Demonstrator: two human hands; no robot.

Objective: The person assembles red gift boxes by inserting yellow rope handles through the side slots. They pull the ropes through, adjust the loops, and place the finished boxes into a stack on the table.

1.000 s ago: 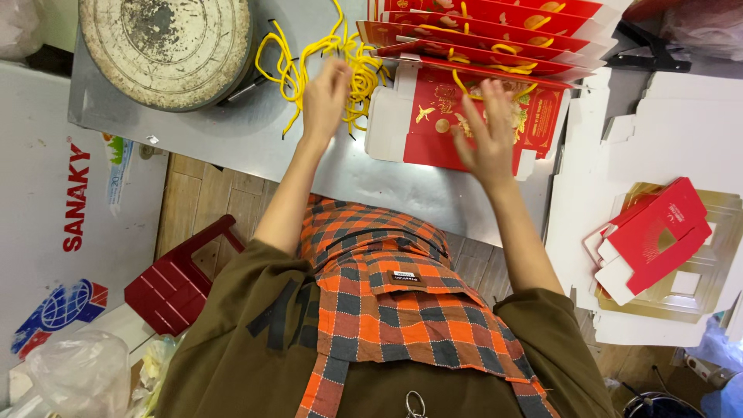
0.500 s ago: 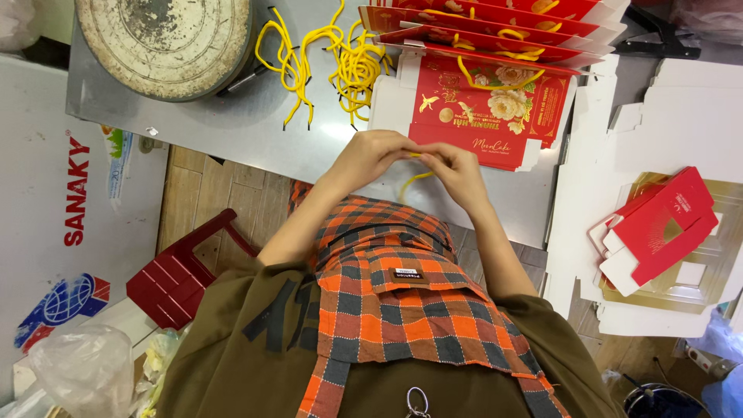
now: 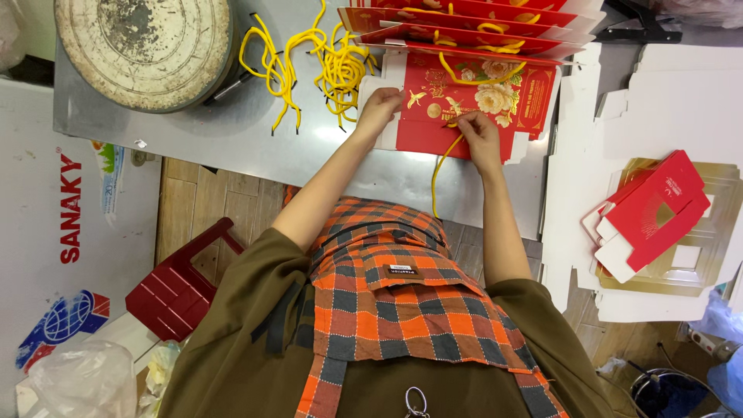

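Pinched between the right hand's [image 3: 480, 139] fingertips was a yellow cord [image 3: 443, 166], its loose end trailing toward 6 o'clock off the metal table [image 3: 232, 135]. At 9 o'clock from it, the left hand [image 3: 379, 108] pressed down on the flat red printed bag [image 3: 472, 108]. More yellow cords [image 3: 325, 66] lay at 10 o'clock, beside a round worn lid [image 3: 143, 50].

Left hand [image 3: 378, 108] and right hand [image 3: 478, 138] on flat red bag [image 3: 472, 104], yellow cord [image 3: 443, 166] in fingers [image 3: 463, 121].
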